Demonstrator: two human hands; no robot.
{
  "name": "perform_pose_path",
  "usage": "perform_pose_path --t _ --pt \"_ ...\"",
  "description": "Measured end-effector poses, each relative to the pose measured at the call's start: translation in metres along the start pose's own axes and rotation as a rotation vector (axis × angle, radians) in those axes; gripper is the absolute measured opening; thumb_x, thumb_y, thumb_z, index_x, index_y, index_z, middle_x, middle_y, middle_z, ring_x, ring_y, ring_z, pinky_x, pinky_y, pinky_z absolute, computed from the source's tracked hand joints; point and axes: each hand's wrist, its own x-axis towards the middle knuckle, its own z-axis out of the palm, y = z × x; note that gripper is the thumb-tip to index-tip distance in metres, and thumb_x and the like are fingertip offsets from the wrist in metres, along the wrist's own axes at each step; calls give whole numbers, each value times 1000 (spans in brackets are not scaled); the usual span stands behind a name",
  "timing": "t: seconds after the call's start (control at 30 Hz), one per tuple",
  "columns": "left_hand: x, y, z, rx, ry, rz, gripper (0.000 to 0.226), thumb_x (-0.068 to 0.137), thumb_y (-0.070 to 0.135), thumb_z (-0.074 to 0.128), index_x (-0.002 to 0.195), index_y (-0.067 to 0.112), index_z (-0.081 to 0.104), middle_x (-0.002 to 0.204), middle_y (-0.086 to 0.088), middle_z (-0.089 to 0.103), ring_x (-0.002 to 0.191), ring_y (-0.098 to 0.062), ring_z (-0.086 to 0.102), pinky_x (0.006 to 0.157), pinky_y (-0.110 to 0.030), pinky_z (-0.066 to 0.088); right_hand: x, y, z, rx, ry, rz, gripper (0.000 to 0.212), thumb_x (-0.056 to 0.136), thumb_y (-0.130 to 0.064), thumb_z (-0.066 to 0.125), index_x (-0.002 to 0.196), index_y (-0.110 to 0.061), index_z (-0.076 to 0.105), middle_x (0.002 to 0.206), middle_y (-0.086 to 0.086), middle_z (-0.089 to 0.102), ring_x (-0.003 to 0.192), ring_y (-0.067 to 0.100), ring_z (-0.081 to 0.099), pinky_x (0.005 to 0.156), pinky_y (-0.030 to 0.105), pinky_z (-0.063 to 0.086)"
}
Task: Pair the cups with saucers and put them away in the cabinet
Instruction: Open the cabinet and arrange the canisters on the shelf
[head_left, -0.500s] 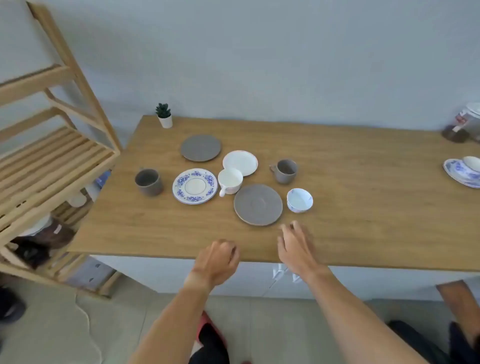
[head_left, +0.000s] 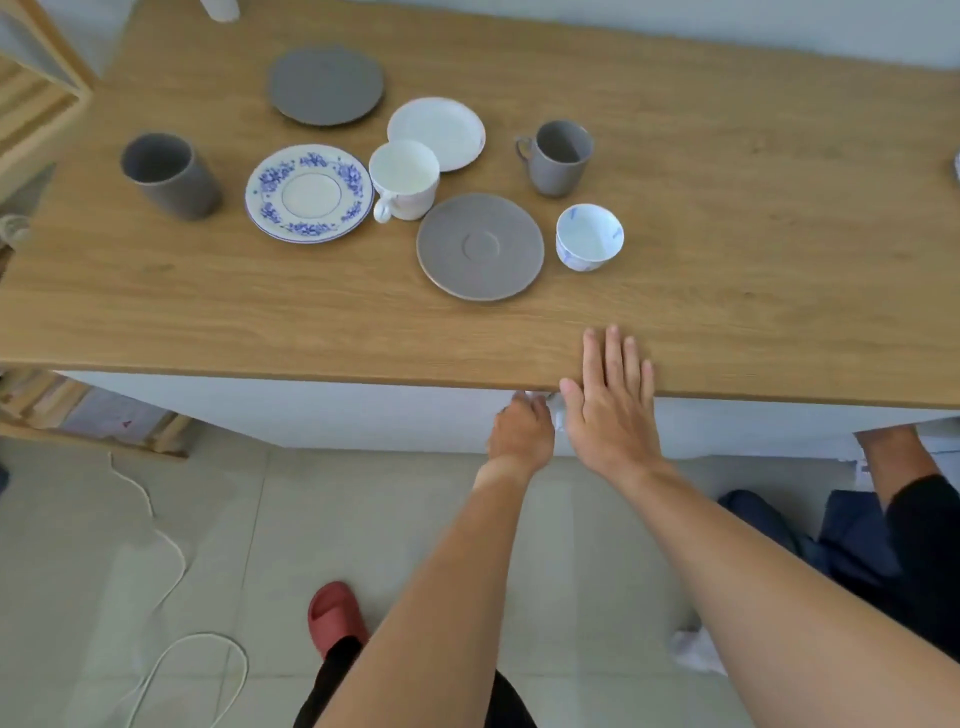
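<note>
Below the table, left hand grips a handle; right hand flat.

On the worktop I count four cups: two grey, one by the left edge and one further right, one plain white, one white with blue marks. Four saucers: two grey, one white, one blue-flowered.

Pale tiled floor, wooden shelving
</note>
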Motion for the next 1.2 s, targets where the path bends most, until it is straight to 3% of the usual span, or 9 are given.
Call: perform_pose_path --t 0.13,0.27,0.37,0.53,0.7,0.97,1.07,1.2 --pt "1 -5 2 -64 43 14 37 104 37 27 106 10 53 105 -11 63 107 -35 55 98 -49 43 1 1 3 -9 8 10 66 103 -43 18 160 -14 3 168 11 -4 155 29 -6 123 45 -5" --pt "-12 -7 5 34 34 3 43 105 36 21 119 10 52 116 -13 62 114 -33 53 101 -47 40 2 -2 -1 17 -40 32 65 106 -40 25 160 -15 0 168 10 -8 155 26 -10 124 45 -8" --pt "-35 -25 13 64 41 22 43 105 36 20 117 10 53 114 -13 63 112 -34 55 100 -49 41 -11 0 -9 60 -72 9 67 106 -38 25 159 -13 -7 167 8 -14 154 23 -13 124 42 -9" --pt "-85 -69 21 119 51 52 43 105 38 19 113 13 54 114 -9 64 111 -32 54 100 -48 40 -94 10 13 146 -69 1 65 107 -34 27 160 -10 -1 168 10 -5 155 25 -4 125 44 -2" --pt "-140 -115 21 39 52 37 50 101 37 17 111 18 62 113 -1 65 111 -27 54 103 -48 39 -167 13 35 115 -174 134 61 107 -34 27 160 -9 8 168 14 2 155 30 0 125 46 0" --pt "-236 -200 2 42 111 84 47 102 28 19 97 15 64 103 3 69 98 -22 58 91 -39 46 -248 -47 72 168 -299 -20 61 107 -36 28 160 -12 8 168 11 2 155 24 -1 126 43 -1" --pt "-262 -241 -13 -36 156 2 47 103 36 19 77 19 54 82 5 61 87 -22 55 78 -34 40 -276 -70 86 151 -346 -75 63 105 -39 29 159 -12 9 167 12 7 155 26 5 126 46 3" --pt "-286 -294 -38 -265 293 -249 46 98 51 20 88 22 56 94 3 62 102 -23 59 90 -35 38 -311 -110 101 129 -460 -152 65 106 -40 30 160 -11 7 168 13 3 155 26 0 126 44 2"
